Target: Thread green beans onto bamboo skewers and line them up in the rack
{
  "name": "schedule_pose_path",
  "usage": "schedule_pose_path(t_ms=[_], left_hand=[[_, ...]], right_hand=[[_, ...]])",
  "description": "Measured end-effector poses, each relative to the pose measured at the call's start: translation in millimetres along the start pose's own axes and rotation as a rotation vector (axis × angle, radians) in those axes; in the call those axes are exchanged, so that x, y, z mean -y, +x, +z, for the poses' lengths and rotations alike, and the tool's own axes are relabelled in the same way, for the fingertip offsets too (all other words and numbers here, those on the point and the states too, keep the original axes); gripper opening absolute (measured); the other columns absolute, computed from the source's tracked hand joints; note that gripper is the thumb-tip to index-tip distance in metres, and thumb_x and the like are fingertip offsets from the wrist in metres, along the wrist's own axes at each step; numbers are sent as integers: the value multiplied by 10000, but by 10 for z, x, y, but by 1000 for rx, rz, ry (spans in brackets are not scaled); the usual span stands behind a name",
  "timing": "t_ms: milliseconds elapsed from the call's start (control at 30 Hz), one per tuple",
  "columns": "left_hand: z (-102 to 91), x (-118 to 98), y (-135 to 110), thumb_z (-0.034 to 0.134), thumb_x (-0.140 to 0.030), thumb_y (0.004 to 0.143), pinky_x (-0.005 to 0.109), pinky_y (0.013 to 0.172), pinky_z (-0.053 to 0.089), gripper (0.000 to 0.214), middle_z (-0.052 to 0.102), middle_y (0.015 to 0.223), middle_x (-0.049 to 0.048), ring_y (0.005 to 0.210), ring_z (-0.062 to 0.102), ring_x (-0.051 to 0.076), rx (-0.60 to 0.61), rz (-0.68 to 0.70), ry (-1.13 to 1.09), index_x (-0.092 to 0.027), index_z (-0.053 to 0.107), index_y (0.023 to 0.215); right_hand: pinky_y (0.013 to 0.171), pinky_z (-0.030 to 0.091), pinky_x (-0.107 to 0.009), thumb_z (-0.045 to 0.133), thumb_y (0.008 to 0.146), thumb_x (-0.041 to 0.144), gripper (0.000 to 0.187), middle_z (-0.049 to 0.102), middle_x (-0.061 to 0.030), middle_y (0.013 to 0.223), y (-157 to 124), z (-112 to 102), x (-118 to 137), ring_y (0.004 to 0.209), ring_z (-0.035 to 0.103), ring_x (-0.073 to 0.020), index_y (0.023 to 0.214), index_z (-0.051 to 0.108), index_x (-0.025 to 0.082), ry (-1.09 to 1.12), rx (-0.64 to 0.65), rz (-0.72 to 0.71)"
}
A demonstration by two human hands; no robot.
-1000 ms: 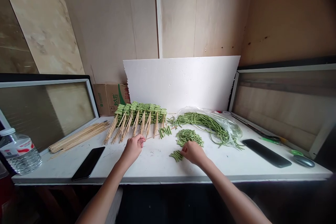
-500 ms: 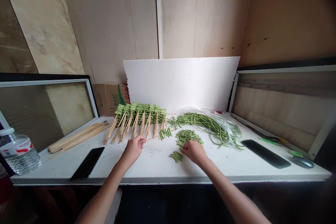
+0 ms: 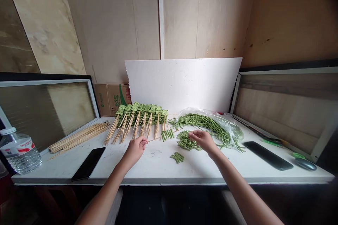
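Note:
My left hand (image 3: 137, 147) is closed on the end of a bamboo skewer (image 3: 154, 139), which points right, a little above the table. Several cut green bean pieces (image 3: 167, 134) sit side by side across the skewer, and its bare tip shows beyond them. My right hand (image 3: 202, 140) is above the heap of cut bean pieces (image 3: 185, 141), thumb and fingers pressed together. Whether a bean piece is in that pinch is hidden. In front of the heap lies a small row of bean pieces (image 3: 177, 157).
Loaded bean skewers (image 3: 142, 110) are stacked at the back. Bare skewers (image 3: 79, 136) and a phone (image 3: 88, 163) lie left, near a water bottle (image 3: 19, 151). Long beans (image 3: 206, 123) in a plastic bag, a dark flat object (image 3: 268, 154) and a mouse (image 3: 305, 164) are right.
My right hand has moved up and to the right, from beside the small row of bean pieces to above the heap. My left hand stays on the skewer, almost unmoved.

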State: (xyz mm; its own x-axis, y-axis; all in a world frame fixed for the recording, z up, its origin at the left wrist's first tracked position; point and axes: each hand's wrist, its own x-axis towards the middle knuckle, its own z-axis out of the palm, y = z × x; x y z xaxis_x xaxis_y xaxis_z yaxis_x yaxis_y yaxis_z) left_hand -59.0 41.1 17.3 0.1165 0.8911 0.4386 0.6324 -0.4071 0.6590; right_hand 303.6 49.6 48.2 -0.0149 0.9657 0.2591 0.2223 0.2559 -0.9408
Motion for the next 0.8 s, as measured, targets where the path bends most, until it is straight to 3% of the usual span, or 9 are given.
schedule_pose_path(t_ms=[167, 333, 467, 800], left_hand=[[24, -34, -32, 449, -313, 941, 264, 596, 383, 260, 576, 637, -5, 580, 514, 167, 34, -35, -41, -191, 644, 820], [43, -75, -41, 442, -315, 947, 264, 607, 384, 262, 563, 624, -13, 573, 498, 162, 50, -29, -56, -193, 632, 813], [47, -103, -44, 438, -305, 941, 269, 616, 389, 257, 563, 625, -9, 581, 503, 164, 51, -20, -56, -190, 624, 807], [43, -55, -30, 444, -293, 944, 263, 599, 381, 262, 560, 620, -8, 575, 500, 160, 49, -10, -33, -184, 637, 803]], right_hand=[[639, 435, -273, 821, 739, 646, 448, 730, -52, 887, -17, 88, 35, 778, 603, -180, 851, 776, 215, 263, 88, 85], [665, 430, -263, 854, 722, 618, 417, 702, -42, 892, -22, 179, 18, 817, 584, -176, 851, 767, 230, 454, 141, 118], [691, 438, -271, 849, 730, 616, 415, 708, -55, 951, -36, 226, 3, 879, 591, -197, 861, 765, 231, 491, 163, 128], [658, 402, -259, 807, 798, 579, 364, 706, -39, 946, -53, 297, -22, 814, 563, -158, 880, 778, 225, 518, 199, 130]])
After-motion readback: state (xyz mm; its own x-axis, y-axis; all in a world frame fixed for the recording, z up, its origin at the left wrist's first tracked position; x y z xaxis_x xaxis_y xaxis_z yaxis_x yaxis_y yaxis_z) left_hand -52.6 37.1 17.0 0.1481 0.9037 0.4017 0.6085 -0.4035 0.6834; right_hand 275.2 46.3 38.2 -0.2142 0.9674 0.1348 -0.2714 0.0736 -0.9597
